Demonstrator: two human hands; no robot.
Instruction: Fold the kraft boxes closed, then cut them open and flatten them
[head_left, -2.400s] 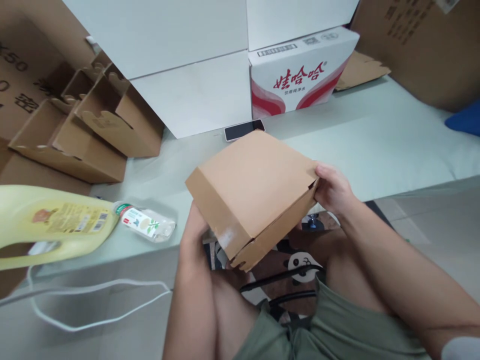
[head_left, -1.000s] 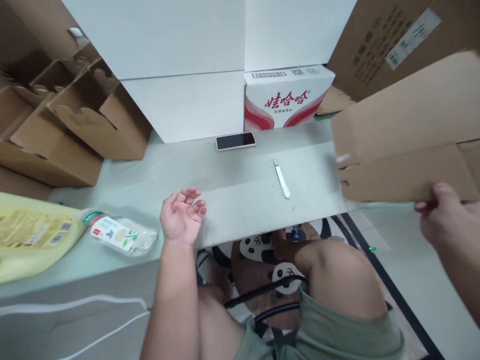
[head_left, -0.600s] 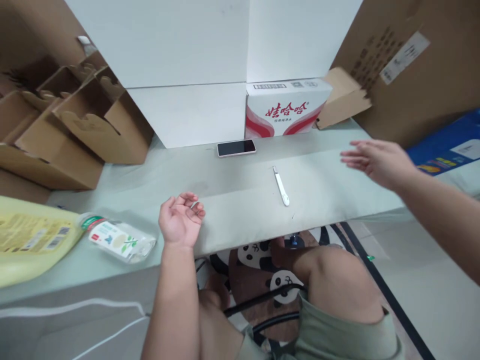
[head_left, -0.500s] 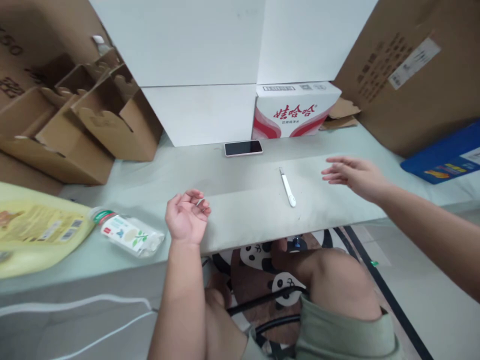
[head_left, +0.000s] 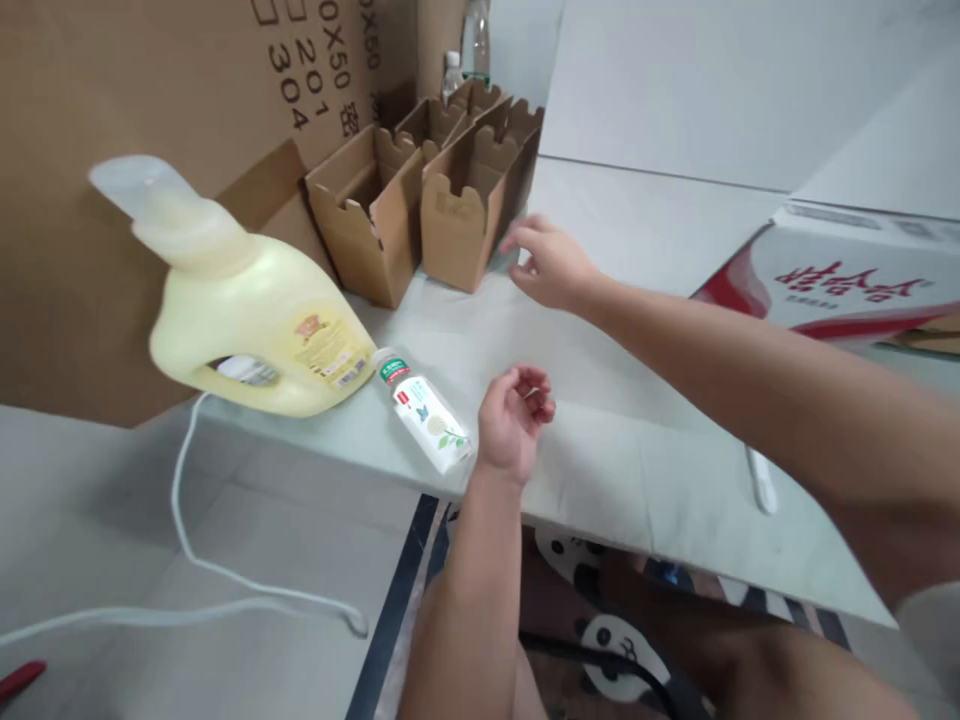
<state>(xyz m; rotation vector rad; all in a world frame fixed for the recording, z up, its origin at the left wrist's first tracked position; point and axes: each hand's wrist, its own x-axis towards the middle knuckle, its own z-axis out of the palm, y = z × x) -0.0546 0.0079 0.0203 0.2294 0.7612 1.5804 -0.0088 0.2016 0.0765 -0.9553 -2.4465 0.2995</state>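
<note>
Reach step, apparently — right hand (head_left: 551,265) just beside the nearest box (head_left: 454,238) on the worktop (head_left: 637,465), contact unclear, fingers loosely apart; next move likely calls for pinching its wall. Left hand (head_left: 514,420) empty, fingers half-curled near the bottle (head_left: 431,415) — right hand has crossed leftward since the earlier frame.

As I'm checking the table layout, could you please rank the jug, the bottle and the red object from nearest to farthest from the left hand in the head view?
From the left hand:
1. Bottle: just to its left.
2. Jug: farther left, beyond the bottle.
3. Red object: floor, lower-left picture corner.
</note>
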